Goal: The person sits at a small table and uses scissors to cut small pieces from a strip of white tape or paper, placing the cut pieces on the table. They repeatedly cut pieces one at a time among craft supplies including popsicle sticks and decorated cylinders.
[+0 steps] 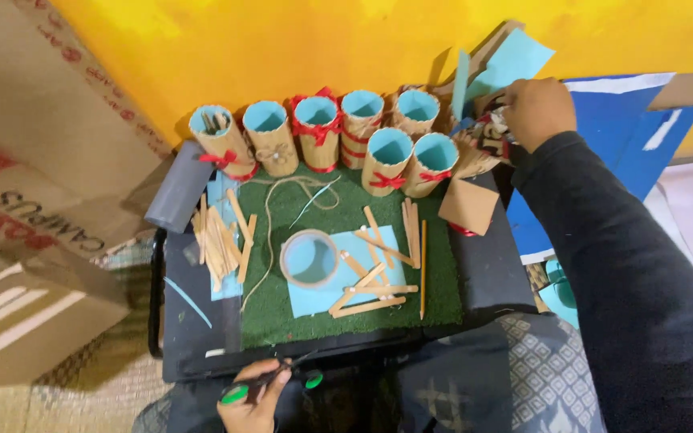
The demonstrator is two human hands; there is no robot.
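Our left hand (252, 394) pinches green-handled scissors (270, 385) below the green mat (435, 289); our right hand (537, 111), beyond the mat's far corner, clutches paper scraps (495, 128).

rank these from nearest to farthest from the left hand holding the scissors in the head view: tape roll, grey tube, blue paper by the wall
From the left hand with the scissors:
1. tape roll, just ahead on the green mat
2. grey tube, far left of the board
3. blue paper, top right against the yellow wall

green-handled scissors (270, 383) held low at the board's near edge.
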